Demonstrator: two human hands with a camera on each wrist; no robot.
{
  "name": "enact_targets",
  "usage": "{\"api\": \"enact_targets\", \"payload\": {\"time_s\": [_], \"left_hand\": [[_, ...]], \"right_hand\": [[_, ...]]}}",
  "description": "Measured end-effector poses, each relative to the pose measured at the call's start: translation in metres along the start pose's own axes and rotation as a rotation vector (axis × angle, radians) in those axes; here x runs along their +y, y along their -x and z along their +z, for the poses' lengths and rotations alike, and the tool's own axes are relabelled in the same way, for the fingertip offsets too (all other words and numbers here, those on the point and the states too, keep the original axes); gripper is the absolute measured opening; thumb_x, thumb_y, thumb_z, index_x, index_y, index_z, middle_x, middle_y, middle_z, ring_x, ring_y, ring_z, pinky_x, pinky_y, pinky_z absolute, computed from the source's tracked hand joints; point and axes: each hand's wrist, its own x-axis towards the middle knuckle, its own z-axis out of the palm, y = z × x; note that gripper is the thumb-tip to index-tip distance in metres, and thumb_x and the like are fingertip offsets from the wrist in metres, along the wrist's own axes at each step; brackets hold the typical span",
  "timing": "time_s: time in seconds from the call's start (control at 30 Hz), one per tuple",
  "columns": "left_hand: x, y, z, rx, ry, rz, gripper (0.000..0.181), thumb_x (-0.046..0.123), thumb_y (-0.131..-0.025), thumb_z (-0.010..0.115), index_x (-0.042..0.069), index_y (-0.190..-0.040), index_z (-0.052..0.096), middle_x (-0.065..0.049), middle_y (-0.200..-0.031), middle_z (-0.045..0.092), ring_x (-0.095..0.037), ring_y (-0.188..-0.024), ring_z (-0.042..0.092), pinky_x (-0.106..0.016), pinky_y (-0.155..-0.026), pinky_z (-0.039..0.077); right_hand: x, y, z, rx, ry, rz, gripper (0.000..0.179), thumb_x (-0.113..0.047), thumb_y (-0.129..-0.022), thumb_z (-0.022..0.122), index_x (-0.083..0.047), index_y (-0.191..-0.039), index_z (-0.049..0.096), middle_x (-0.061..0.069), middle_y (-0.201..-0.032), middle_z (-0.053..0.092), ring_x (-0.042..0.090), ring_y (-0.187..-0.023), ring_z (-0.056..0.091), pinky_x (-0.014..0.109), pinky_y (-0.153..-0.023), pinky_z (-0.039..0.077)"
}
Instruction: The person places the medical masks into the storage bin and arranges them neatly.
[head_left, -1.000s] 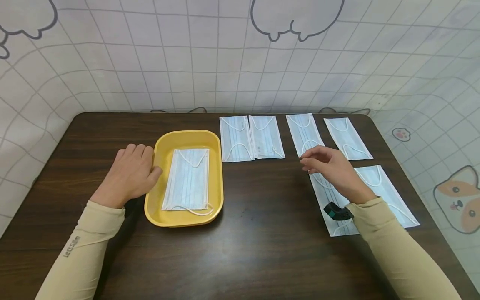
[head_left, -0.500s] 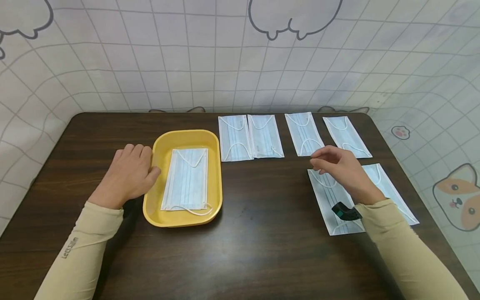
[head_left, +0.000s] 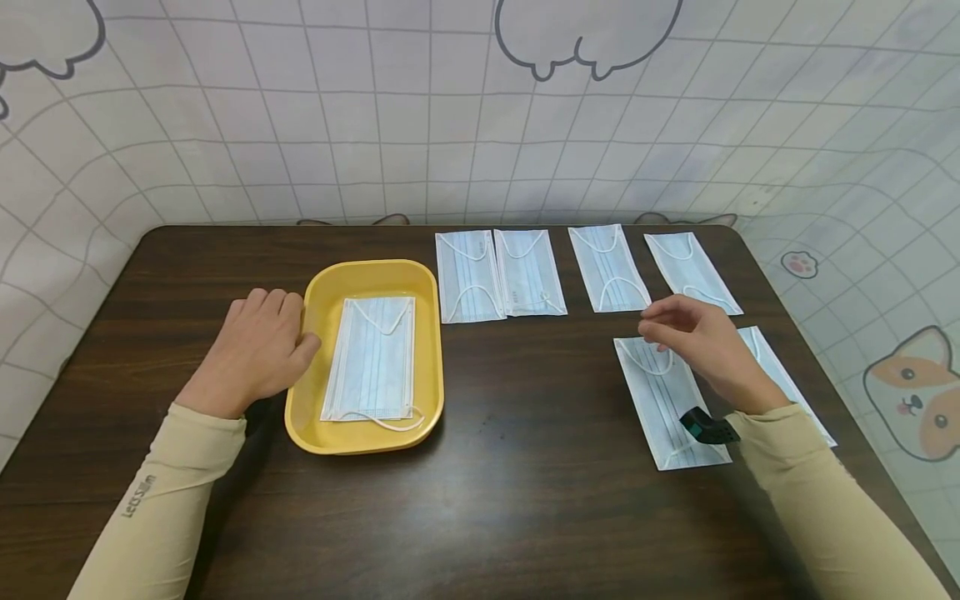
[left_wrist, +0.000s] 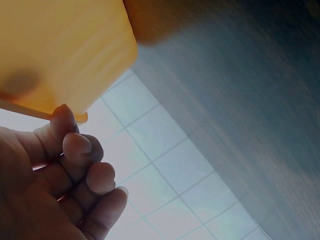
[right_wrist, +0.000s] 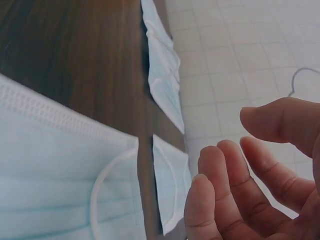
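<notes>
My left hand point(head_left: 258, 350) holds the left rim of a yellow tray point(head_left: 300, 417), its thumb reaching over the edge. In the left wrist view, curled fingers point(left_wrist: 80, 150) lie by the outer tray wall point(left_wrist: 75, 45). A disposable face mask point(head_left: 375, 358) lies in the tray with its ear loops on top; whether more lie under it I cannot tell. Over the right side, my right hand point(head_left: 701, 346) hovers with loosely bent fingers and nothing between them. Under it are a face mask point(head_left: 660, 400) and another mask point(head_left: 776, 367), partly hidden by hand and sleeve.
Along the back of the dark wooden table point(head_left: 510, 500) lie a close pair of masks, a left one point(head_left: 467, 275) and a right one point(head_left: 529, 271). Further right are a mask point(head_left: 606, 262) and another mask point(head_left: 688, 262). A gridded curtain point(head_left: 450, 125) stands behind the table.
My right hand has moved to the right above the masks, uncovering more of the near one. The left hand and the tray have stayed in place; the view has shifted slightly.
</notes>
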Motion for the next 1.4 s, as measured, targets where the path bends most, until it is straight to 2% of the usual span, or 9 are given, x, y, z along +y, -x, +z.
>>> {"api": "enact_targets", "payload": {"time_s": [0.2,0.4,0.63,0.83,1.07,1.4], "left_hand": [[-0.002,-0.001,-0.001,0.011,0.000,0.002,0.026,0.024,-0.094,0.045,0.000,-0.087,0.049,-0.013,-0.078,0.047,-0.031,-0.078,0.042,-0.040,-0.070,0.033],[-0.003,-0.002,-0.002,0.011,0.001,0.001,0.026,0.025,-0.094,0.045,0.000,-0.088,0.049,-0.012,-0.079,0.047,-0.031,-0.079,0.041,-0.040,-0.070,0.032],[-0.003,-0.003,-0.004,0.012,0.002,0.001,0.025,0.024,-0.094,0.044,0.001,-0.087,0.049,-0.012,-0.079,0.047,-0.031,-0.079,0.042,-0.041,-0.071,0.033],[-0.003,-0.004,-0.006,0.014,-0.001,0.000,0.025,0.024,-0.094,0.044,0.001,-0.086,0.049,-0.012,-0.078,0.047,-0.031,-0.079,0.042,-0.040,-0.071,0.033],[-0.003,-0.004,-0.007,0.009,0.006,-0.001,0.025,0.024,-0.094,0.045,0.001,-0.086,0.048,-0.012,-0.078,0.047,-0.031,-0.078,0.042,-0.041,-0.071,0.033],[-0.001,0.001,-0.001,-0.020,0.033,0.003,0.023,0.024,-0.095,0.045,0.002,-0.087,0.049,-0.012,-0.080,0.049,-0.031,-0.082,0.044,-0.042,-0.074,0.035]], "right_hand": [[0.007,0.000,-0.006,0.015,0.062,-0.004,0.039,-0.037,-0.098,0.068,-0.008,-0.125,0.063,-0.005,-0.107,0.069,0.017,-0.091,0.064,0.026,-0.077,0.053],[0.013,-0.001,-0.011,0.024,0.141,-0.009,0.039,-0.036,-0.097,0.070,-0.008,-0.124,0.063,0.012,-0.116,0.071,0.010,-0.088,0.062,0.025,-0.074,0.051],[0.022,-0.003,-0.018,0.022,0.278,0.008,0.046,-0.033,-0.094,0.073,-0.004,-0.129,0.061,0.019,-0.114,0.068,0.026,-0.099,0.060,0.024,-0.071,0.050],[0.030,-0.003,-0.024,-0.024,0.324,0.048,0.061,-0.034,-0.089,0.080,0.000,-0.134,0.056,0.023,-0.124,0.063,0.036,-0.109,0.064,0.028,-0.074,0.052],[0.036,0.000,-0.024,-0.056,0.382,0.067,0.071,-0.036,-0.083,0.085,0.000,-0.135,0.053,0.024,-0.126,0.060,0.040,-0.109,0.066,0.040,-0.080,0.057],[0.044,0.009,-0.021,-0.093,0.431,0.063,0.069,-0.032,-0.081,0.086,0.003,-0.131,0.054,0.028,-0.123,0.060,0.034,-0.098,0.065,0.038,-0.075,0.055]]}}
